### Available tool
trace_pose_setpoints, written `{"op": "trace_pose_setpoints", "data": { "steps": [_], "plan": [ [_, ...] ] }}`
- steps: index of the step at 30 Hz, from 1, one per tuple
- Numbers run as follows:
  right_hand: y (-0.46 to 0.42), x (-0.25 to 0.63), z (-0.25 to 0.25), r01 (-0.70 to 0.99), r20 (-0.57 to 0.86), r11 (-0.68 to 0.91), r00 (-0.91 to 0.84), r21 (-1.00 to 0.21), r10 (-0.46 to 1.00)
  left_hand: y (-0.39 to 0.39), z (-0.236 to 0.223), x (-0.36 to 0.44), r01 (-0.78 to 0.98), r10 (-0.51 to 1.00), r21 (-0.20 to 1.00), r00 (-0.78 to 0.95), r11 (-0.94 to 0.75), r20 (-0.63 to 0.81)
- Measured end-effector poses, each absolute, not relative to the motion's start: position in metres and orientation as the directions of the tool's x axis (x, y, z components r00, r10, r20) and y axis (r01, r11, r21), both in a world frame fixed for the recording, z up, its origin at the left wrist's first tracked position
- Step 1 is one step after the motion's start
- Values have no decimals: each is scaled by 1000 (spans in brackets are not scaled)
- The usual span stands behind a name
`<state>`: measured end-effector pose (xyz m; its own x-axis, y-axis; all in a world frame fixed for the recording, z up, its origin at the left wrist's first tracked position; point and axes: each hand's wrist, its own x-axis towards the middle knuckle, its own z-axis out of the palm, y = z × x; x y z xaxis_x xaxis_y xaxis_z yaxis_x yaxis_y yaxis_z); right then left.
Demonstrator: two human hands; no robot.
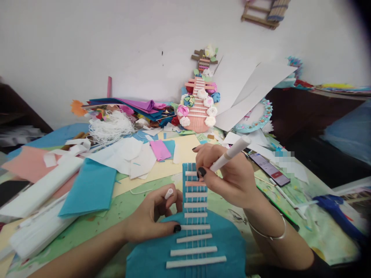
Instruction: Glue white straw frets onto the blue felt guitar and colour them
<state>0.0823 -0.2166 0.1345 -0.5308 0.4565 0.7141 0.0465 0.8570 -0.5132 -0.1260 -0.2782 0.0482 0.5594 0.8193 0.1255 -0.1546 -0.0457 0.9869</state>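
A blue paper guitar [162,262] lies in front of me, with thin strings down its neck and several rolled white strips across them. One strip [193,184] near the top is salmon pink. My right hand [228,173] is closed round a white marker pen [232,152] with a beige band, its tip down by that strip and hidden behind the fingers. My left hand [158,214] pinches a small white pen cap [169,193] between its fingers. Its thumb presses on the guitar's body beside the neck, and its other fingers curl at the neck's left edge.
A finished pink guitar with paper flowers [198,112] leans on the wall. White string [111,125] lies in a heap at the left, near folded blue paper [89,187] and white rolls [43,185]. At the right are a phone [269,169] and blue-handled tool [339,216].
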Motion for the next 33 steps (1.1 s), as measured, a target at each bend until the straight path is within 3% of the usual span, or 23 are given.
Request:
{"op": "trace_pose_setpoints", "data": {
  "steps": [14, 19, 33],
  "plan": [
    [-216, 86, 139, 24, 747, 882, -521, -470, 412, -277, 50, -124, -155, 819, 986, 559, -52, 131],
    [-220, 90, 140, 42, 757, 866, -466, -498, 458, -278, 49, -126, -138, 821, 988, 555, -71, 137],
    [-222, 85, 138, 14, 717, 849, -529, -528, 454, -278, 51, -125, -154, 828, 987, 546, -50, 127]
  ]
}}
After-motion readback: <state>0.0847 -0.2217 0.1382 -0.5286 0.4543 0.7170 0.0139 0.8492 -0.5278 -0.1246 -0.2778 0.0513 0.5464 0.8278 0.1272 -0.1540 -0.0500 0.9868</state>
